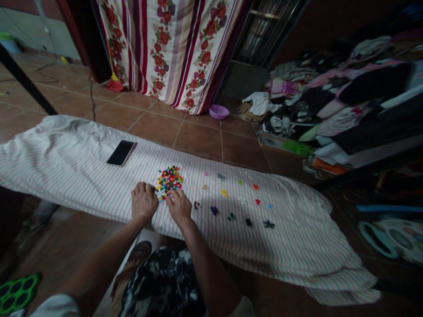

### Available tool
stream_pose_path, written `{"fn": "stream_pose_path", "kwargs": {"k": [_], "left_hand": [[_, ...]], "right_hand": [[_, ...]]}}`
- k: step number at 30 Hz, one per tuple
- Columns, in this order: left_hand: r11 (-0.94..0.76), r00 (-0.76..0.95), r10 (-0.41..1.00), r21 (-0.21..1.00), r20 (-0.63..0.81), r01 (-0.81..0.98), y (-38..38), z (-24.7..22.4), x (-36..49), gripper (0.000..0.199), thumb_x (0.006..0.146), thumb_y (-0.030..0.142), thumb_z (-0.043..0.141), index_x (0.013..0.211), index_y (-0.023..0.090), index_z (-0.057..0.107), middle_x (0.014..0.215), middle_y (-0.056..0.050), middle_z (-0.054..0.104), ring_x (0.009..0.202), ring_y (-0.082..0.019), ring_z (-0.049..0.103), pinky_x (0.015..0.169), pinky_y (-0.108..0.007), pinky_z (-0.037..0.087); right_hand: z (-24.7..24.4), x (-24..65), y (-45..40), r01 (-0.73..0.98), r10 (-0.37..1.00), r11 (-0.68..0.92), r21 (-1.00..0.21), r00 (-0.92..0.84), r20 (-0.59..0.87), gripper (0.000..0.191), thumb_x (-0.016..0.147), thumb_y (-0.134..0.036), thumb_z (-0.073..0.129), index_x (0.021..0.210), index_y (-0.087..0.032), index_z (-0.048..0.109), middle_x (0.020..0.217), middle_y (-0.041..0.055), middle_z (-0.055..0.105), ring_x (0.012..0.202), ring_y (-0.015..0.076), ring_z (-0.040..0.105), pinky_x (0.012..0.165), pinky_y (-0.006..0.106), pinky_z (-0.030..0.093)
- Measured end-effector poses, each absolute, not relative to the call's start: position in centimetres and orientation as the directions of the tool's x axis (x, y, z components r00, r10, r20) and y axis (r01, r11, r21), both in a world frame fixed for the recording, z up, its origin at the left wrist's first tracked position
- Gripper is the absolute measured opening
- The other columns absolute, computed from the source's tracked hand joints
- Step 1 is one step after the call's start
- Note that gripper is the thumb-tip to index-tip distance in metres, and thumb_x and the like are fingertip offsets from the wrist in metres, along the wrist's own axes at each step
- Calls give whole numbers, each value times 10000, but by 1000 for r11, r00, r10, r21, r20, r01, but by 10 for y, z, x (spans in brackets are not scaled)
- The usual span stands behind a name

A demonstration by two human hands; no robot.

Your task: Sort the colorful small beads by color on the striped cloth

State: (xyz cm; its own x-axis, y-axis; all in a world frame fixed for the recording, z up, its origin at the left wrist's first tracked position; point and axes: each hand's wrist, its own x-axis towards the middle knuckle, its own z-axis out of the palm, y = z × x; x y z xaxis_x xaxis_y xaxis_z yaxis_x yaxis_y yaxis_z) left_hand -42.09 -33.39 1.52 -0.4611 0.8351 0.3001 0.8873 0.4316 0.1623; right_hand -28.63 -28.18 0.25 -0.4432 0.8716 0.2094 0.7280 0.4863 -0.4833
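Note:
A pile of small multicoloured pieces (pixel 170 179) lies on the striped cloth (pixel 132 193). My left hand (pixel 144 201) rests at the pile's left edge, its fingers curled together; what they hold, if anything, is hidden. At the lower right edge of the pile, my right hand (pixel 179 206) has its fingers bent onto the pieces, and its fingertips are too small to read. Right of the pile, small groups sorted by colour are spread out, among them yellow (pixel 225 193), purple (pixel 214 211), dark green (pixel 231 216), black (pixel 248 222) and dark grey (pixel 269 224).
A phone (pixel 121 153) lies on the cloth left of the pile. Beyond the cloth are a purple bowl (pixel 219 112), a red broom (pixel 115 83) and a floral curtain (pixel 178 48). Heaped clothes (pixel 327 92) fill the right background.

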Motion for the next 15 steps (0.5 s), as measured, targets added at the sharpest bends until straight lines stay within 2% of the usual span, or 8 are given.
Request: {"fn": "stream_pose_path", "kwargs": {"k": [8, 15], "left_hand": [[434, -472, 839, 193, 271, 880, -333, 19, -420, 188, 891, 222, 415, 956, 152, 576, 1045, -161, 593, 1098, -311, 510, 854, -425, 374], [430, -471, 837, 196, 280, 881, -334, 18, -420, 187, 895, 218, 411, 951, 153, 576, 1045, -159, 591, 1085, -305, 513, 858, -425, 376]], "right_hand": [[2, -284, -281, 701, 868, 490, -517, -448, 215, 165, 879, -215, 583, 985, -262, 700, 968, 4, 666, 827, 144, 620, 708, 228, 435], [3, -281, -280, 592, 859, 495, -636, -442, 258, 161, 854, -181, 562, 950, -236, 680, 944, 0, 683, 781, 131, 627, 756, 229, 463]]}}
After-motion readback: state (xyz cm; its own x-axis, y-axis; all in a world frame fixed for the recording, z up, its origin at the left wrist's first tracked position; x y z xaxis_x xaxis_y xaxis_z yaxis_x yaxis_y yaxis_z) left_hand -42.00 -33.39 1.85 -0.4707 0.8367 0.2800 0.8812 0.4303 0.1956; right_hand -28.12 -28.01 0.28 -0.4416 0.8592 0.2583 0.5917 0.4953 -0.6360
